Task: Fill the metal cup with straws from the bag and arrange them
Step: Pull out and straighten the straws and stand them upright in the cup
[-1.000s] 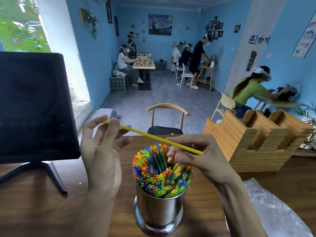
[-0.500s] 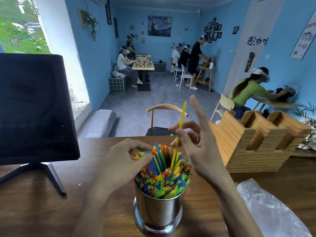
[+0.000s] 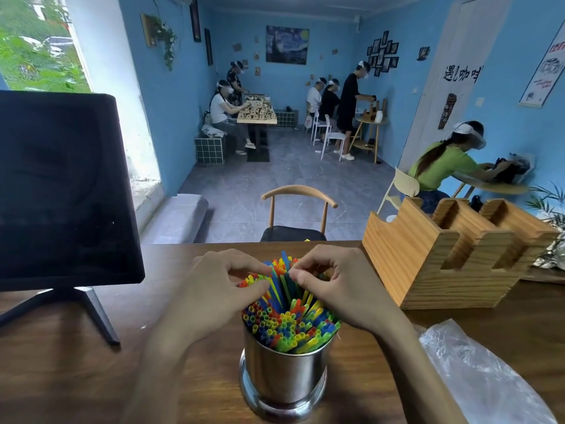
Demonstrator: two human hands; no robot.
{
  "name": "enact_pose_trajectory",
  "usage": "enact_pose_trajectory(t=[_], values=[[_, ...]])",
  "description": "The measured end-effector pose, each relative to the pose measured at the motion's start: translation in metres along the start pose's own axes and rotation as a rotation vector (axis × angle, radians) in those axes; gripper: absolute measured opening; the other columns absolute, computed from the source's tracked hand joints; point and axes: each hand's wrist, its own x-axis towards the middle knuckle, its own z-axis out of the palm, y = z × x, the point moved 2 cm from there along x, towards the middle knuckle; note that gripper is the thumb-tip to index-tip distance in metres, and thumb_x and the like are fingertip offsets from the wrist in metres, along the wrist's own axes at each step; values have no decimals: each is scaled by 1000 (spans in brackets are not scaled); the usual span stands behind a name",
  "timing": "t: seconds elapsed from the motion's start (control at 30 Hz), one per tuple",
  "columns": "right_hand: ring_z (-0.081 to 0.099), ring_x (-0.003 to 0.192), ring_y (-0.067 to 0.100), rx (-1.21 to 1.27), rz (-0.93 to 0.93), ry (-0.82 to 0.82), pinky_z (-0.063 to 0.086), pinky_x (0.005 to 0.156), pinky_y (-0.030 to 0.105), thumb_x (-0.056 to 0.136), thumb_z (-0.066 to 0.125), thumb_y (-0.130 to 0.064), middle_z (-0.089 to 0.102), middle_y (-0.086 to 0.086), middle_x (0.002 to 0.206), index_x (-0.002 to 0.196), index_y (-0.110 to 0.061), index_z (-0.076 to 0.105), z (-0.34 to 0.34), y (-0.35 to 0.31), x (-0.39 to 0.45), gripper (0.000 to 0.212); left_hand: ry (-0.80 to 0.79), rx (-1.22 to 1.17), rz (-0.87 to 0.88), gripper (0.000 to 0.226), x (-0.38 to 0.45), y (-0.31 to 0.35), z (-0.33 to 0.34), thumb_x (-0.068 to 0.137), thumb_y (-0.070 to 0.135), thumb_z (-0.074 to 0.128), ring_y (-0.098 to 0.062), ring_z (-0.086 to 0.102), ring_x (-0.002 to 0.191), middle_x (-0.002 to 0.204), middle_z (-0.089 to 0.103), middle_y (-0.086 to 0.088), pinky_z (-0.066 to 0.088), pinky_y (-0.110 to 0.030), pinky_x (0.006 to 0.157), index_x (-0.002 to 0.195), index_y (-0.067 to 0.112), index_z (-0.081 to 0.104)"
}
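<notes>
On the brown surface (image 3: 76, 377), at 6 o'clock, stands the metal cup (image 3: 284, 381), packed with bright straws (image 3: 290, 325). The straws stand long-way up, tips fanned a bit toward 12. The clear bag (image 3: 483, 381) lies flat at 4 o'clock. A second ago a yellow straw was in the air; now it is in the cup, so only tidying seems left. The left hand (image 3: 214, 289) and right hand (image 3: 339, 286) each keep a narrow grip, pinching straw tops.

Black characters "遇咖啡" (image 3: 461, 76) stand on the white door (image 3: 440, 96); poster text unreadable.
</notes>
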Motion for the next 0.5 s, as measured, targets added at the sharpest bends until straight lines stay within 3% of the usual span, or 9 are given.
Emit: enact_pose_trajectory(t=[0.3, 0.4, 0.5], values=[[63, 91, -2, -49, -2, -63, 46, 73, 14, 91, 73, -38, 71, -22, 87, 89, -32, 77, 1, -3, 0, 7, 86, 77, 141, 16, -1, 5, 0, 78, 28, 83, 0, 62, 99, 98, 67, 30, 53, -30, 85, 79, 44, 78], [64, 94, 0, -50, -30, -94, 51, 76, 20, 89, 73, -41, 71, -22, 89, 92, -31, 79, 0, -4, 1, 12, 80, 104, 154, 8, 0, 6, 1, 75, 51, 78, 1, 60, 103, 100, 66, 33, 51, -35, 90, 82, 46, 76], [63, 95, 1, -61, -43, -125, 52, 77, 23, 87, 75, -42, 71, -21, 91, 93, -31, 80, -1, -4, 2, 13, 35, 120, 132, 36, 0, 6, 3, 64, 80, 67, 2, 57, 107, 101, 65, 35, 49, -37, 94, 80, 49, 76]])
